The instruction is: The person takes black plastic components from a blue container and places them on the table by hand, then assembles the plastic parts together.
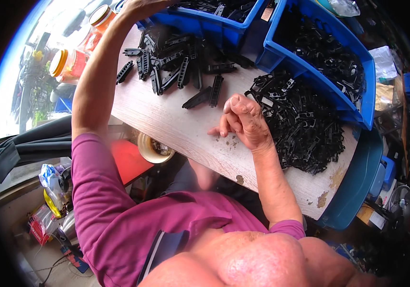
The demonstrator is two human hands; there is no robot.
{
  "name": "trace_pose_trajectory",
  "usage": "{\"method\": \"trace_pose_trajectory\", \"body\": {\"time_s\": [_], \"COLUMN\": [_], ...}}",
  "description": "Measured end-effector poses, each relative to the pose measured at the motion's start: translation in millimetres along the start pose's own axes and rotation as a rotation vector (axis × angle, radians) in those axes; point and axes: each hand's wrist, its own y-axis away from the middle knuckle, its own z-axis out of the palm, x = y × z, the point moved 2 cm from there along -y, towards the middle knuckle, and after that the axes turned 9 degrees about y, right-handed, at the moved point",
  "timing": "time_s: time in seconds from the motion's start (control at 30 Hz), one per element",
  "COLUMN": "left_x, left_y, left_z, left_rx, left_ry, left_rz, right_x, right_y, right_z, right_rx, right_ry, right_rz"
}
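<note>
The right grip [241,119] is found curled over the surface [181,117]; whether anything is held cannot be determined. The left grip [148,5], at 11 o'clock from it, is cut off by the upper edge near a blue bin [243,33]; its state cannot be told. Ribbed black parts [183,71] are scattered at 10 o'clock from the right grip. Smaller black parts [305,124] are heaped at 3 o'clock. A second blue bin [368,91] of black parts is noted at 2 o'clock.
</note>
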Motion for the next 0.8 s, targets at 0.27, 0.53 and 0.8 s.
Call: {"method": "trace_pose_trajectory", "body": {"time_s": [0.27,0.53,0.8], "left_x": [-14,-6,-20], "left_y": [-66,-65,-78], "left_z": [47,64,64], "left_rx": [-0.734,-0.548,-0.582], "left_ry": [-0.802,-0.77,-0.515], "left_rz": [-0.09,-0.11,-0.006], "right_x": [5,4,5], "right_y": [-1,-2,-1], "right_z": [-5,-11,-5], "right_rx": [-0.098,-0.075,-0.09], "right_ry": [-0.057,-0.046,-0.043], "right_rz": [0.025,0.067,0.025]}}
